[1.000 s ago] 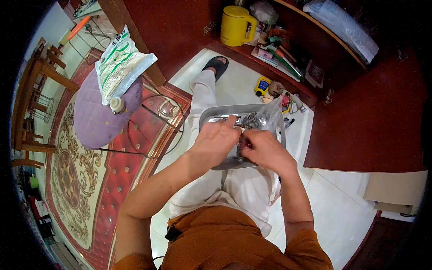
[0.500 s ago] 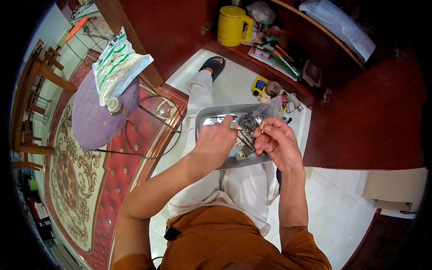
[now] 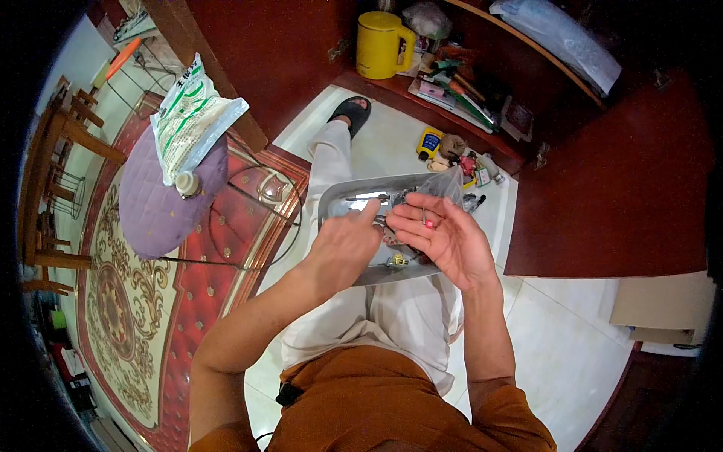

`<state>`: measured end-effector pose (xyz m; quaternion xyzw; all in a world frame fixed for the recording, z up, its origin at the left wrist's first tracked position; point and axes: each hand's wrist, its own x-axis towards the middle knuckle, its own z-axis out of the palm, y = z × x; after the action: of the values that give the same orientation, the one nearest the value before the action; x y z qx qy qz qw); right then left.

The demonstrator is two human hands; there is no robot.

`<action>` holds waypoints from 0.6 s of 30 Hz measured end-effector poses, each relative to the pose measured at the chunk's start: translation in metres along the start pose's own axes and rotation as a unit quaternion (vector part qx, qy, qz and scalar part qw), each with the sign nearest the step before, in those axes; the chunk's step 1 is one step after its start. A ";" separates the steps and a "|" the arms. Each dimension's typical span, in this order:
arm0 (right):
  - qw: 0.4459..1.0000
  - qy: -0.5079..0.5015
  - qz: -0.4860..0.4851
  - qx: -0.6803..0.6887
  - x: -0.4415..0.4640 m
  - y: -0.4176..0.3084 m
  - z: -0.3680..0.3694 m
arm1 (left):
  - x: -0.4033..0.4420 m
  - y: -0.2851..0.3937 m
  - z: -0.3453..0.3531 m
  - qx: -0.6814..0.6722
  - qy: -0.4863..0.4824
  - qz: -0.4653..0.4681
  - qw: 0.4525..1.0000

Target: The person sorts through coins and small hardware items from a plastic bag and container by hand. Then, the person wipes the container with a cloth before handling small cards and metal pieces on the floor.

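Over the left half of a grey plastic bin [image 3: 325,197] is my left hand [image 3: 343,245], slightly blurred. Its index finger stretches towards a dark thin item [image 3: 376,200] inside; the other fingers curl and are partly hidden, with nothing visible in them. My right hand [image 3: 452,242] is turned palm up over the bin's right side, fingers extended. Across its fingers lies a small thin metal piece with a pink-red end [image 3: 428,224]. The bin holds a small yellow item [image 3: 397,259] and dark small pieces. A clear plastic bag [image 3: 448,184] sits at its right back edge.
A yellow kettle [image 3: 379,45] stands in the open red-brown cabinet beside cluttered shelf items. A yellow-and-blue bottle [image 3: 429,143] and small articles lie on the floor. At left, a purple round stool seat [image 3: 154,200] carries a white-green bag [image 3: 192,124] and a white-capped container [image 3: 187,184].
My right hand has opened from a pinch to a palm-up pose, moving slightly left, with the small piece now on its fingers. My left hand shifted slightly left and down. The view shifted slightly.
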<state>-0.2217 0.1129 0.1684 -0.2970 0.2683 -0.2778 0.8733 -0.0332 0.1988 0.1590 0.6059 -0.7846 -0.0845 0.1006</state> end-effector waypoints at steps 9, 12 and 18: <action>1.000 -0.016 0.008 0.011 0.001 0.002 -0.001 | -0.002 0.000 -0.008 0.090 -0.028 0.001 0.996; 1.000 -0.016 0.002 0.001 0.001 0.002 -0.001 | -0.003 -0.006 -0.009 0.067 -0.059 0.002 0.996; 0.975 -0.012 0.000 -0.224 0.001 0.006 0.003 | 0.002 -0.020 -0.030 -0.048 0.064 -0.063 0.995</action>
<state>-0.2170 0.1176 0.1658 -0.4883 0.3132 -0.2076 0.7876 -0.0071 0.1911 0.1825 0.6527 -0.7321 -0.0889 0.1738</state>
